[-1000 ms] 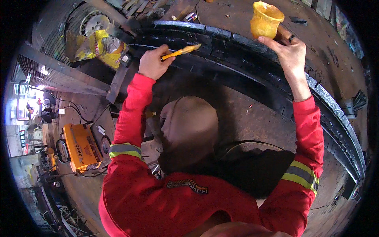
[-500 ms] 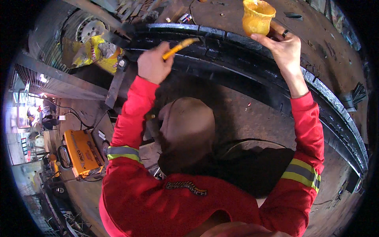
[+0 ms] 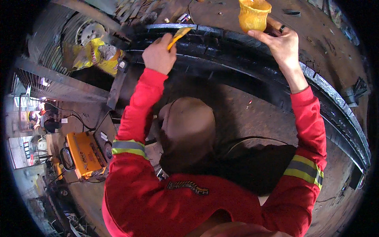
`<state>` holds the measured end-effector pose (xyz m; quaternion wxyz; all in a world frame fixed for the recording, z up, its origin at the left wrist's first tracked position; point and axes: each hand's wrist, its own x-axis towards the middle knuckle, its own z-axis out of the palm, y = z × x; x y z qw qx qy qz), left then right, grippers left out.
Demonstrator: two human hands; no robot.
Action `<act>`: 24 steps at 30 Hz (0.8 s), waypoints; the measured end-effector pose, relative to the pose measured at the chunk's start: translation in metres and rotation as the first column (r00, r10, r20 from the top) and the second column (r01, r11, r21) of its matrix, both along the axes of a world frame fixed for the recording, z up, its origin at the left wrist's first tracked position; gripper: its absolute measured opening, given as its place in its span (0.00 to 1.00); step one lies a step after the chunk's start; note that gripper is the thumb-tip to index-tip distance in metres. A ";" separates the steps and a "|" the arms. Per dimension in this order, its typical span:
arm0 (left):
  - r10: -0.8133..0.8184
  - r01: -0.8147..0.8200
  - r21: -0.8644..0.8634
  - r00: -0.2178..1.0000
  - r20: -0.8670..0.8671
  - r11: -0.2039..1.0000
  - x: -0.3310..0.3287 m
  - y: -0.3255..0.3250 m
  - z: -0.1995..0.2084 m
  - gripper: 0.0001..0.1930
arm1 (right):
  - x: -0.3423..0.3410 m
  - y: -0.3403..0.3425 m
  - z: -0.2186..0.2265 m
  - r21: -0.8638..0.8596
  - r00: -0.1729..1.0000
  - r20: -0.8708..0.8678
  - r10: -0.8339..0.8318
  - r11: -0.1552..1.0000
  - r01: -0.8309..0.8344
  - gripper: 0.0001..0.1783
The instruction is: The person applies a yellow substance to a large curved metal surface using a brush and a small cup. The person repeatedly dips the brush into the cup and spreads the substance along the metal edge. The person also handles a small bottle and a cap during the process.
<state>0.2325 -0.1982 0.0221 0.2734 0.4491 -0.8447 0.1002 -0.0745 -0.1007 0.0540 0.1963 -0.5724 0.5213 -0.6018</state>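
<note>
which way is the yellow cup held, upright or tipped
Upright, or nearly so: the yellow cup has its open rim uppermost, with the right hand near its base. How full, I cannot tell.

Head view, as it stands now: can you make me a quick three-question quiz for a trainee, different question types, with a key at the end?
1. What does the left hand hold?

2. True or false: the right hand holds the yellow cup.

3. Where is the orange machine?
A) To the person's right
B) To the person's left
C) In the right hand

Key:
1. A yellow-handled brush.
2. True.
3. B.
</note>
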 end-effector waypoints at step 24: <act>0.009 -0.025 0.149 0.994 0.107 0.988 -0.025 0.007 -0.006 0.09 | 0.005 0.001 -0.002 0.024 0.998 -0.065 -0.015 1.000 0.017 0.31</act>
